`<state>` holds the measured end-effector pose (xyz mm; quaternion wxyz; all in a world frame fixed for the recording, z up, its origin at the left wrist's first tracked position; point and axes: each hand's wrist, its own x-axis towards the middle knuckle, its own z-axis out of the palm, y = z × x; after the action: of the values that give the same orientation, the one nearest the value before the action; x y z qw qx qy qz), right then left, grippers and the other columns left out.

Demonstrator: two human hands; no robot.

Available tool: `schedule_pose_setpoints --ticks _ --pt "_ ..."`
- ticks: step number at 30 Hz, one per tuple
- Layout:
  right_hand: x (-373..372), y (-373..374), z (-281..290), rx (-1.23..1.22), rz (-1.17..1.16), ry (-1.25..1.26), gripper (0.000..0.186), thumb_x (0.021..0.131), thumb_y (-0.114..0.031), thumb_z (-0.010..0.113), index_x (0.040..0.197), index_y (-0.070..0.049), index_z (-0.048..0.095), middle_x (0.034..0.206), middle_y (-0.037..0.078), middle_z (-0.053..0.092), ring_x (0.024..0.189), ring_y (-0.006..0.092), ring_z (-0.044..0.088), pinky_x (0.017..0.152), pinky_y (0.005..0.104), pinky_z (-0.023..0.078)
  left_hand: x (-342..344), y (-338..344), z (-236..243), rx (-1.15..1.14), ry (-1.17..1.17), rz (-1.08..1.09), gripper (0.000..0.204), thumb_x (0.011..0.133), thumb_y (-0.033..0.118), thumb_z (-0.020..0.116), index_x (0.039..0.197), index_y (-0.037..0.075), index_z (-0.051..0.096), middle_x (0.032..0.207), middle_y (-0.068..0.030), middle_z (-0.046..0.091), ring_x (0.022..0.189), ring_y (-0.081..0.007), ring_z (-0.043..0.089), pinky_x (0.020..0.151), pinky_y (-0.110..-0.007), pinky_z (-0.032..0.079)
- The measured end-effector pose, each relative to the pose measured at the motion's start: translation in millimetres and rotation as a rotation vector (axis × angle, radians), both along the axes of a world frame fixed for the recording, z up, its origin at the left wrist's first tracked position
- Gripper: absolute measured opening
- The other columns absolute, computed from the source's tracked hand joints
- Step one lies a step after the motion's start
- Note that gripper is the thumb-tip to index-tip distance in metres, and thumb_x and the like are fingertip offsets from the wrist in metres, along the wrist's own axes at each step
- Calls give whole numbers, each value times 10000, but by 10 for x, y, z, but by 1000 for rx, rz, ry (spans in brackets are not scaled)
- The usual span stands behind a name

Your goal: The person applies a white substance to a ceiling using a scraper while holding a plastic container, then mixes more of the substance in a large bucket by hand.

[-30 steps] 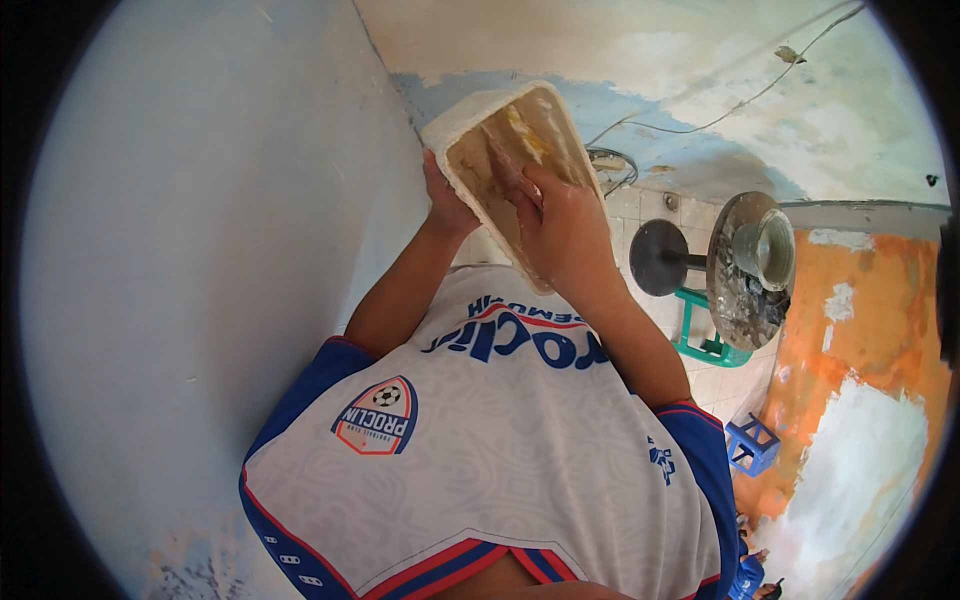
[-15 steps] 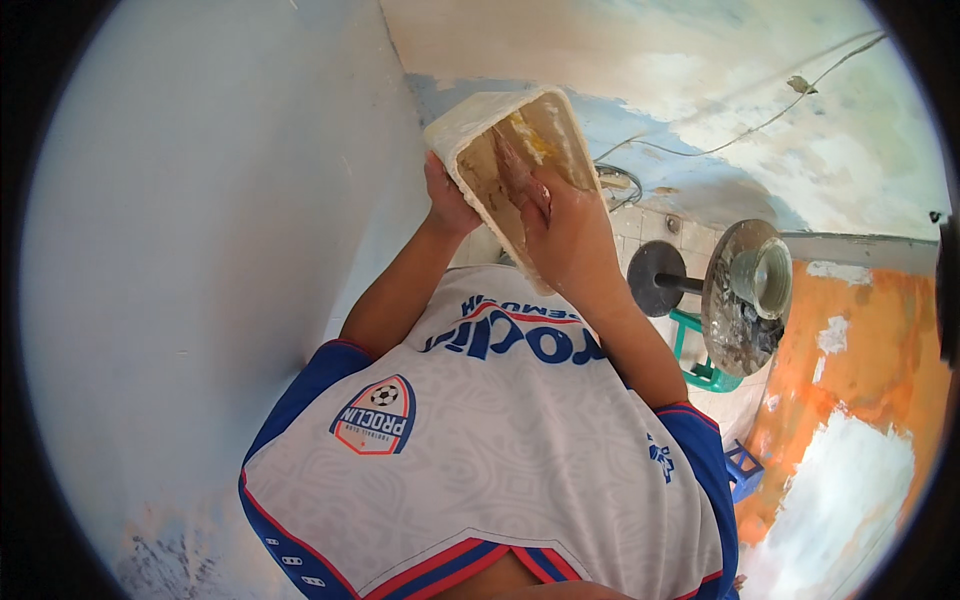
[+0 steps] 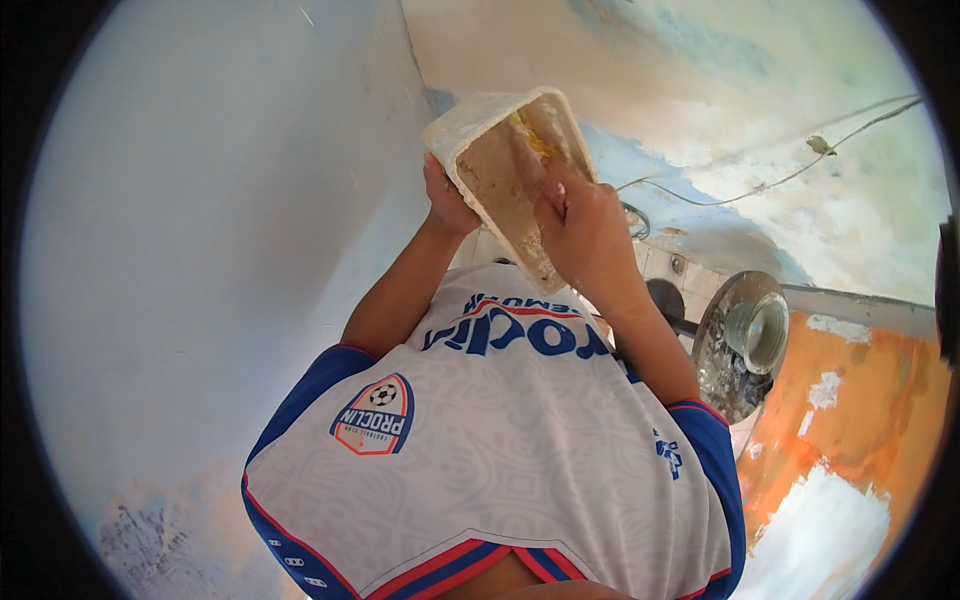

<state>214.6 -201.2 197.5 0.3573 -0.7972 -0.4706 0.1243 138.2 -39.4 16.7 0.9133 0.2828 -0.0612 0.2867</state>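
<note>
Tilted before my chest is a cream rectangular plastic tub [image 3: 500, 180], its rim and outer side caked with whitish filler. Its open mouth faces me, and a yellowish smear marks one inside wall. My left hand [image 3: 450, 200] grips the tub from its left side, thumb near the rim, the other fingers mostly hidden behind it. My right hand [image 3: 590, 225] is closed round a narrow pinkish-brown tool [image 3: 528, 160] that reaches into the tub. The tool looks flat and smeared; its exact kind does not show.
A smooth bluish-grey wall [image 3: 200, 200] rises close on my left. Ahead is a patchy plastered wall [image 3: 690, 90] with a loose cable [image 3: 740, 198]. To my right, a round stand [image 3: 715, 350] carries a translucent bowl [image 3: 765, 335]. Beyond it is an orange wall [image 3: 850, 400] with white patches.
My right hand has shifted slightly right and down with the tool inside the tub. My view has turned a little, so the stand and cable appear lower; the tub stays nearly in place.
</note>
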Motion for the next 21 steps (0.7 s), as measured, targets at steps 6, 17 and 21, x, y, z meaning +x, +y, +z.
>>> schedule_pose_setpoints --ticks 6,17,21 --pt "240 128 -140 36 52 -103 159 858 -46 617 1011 -23 658 737 263 645 729 464 657 678 535 516 187 26 361 55 106 148 1035 867 868 394 1556 97 354 1536 -122 451 1396 -303 468 1138 -476 426" --pt "486 192 23 -16 207 -14 167 866 -57 607 1015 -32 678 794 266 672 752 452 675 692 553 540 329 96 381 78 102 191 1010 884 857 370 1552 101 359 1527 -127 458 1391 -310 469 1139 -474 418" --pt "534 255 -142 49 71 -128 133 869 -56 624 990 -19 664 772 263 659 733 468 656 663 533 527 376 75 409 90 111 226 1007 886 856 362 1551 100 360 1527 -128 458 1394 -313 465 1139 -476 417"
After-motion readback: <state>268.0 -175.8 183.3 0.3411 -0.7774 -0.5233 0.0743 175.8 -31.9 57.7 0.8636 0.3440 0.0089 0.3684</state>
